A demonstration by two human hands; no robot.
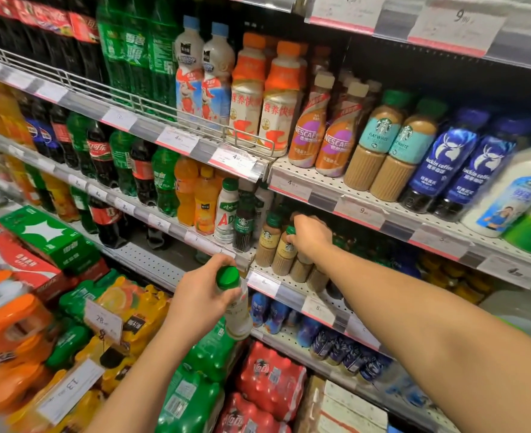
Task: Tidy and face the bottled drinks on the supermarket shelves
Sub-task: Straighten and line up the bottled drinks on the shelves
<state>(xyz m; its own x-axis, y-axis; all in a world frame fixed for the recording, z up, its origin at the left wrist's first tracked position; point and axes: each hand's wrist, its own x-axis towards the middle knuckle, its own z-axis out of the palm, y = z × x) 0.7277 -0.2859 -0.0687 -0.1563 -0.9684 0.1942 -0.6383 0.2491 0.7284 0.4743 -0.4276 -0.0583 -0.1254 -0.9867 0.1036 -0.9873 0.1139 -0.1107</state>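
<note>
My left hand (201, 295) holds a white green-capped bottle (236, 304) by its neck, in front of the shelf edge and off the shelf. My right hand (309, 234) reaches into the middle shelf (292, 287) and grips the top of a green-capped latte coffee bottle (286, 253) in a row of like bottles. A second latte bottle (267, 242) stands just left of it. Left of that are a dark Starbucks bottle (243, 228) and a white AD milk bottle (226, 214).
The shelf above carries Nescafe bottles (307, 139), Starbucks flat white bottles (379, 145) and blue Luckin coffee bottles (439, 170). Cola, green soda and orange drinks fill the left shelves. Shrink-wrapped packs (267, 376) and cartons (45, 235) are stacked low in front. Price tags (236, 157) line the shelf edges.
</note>
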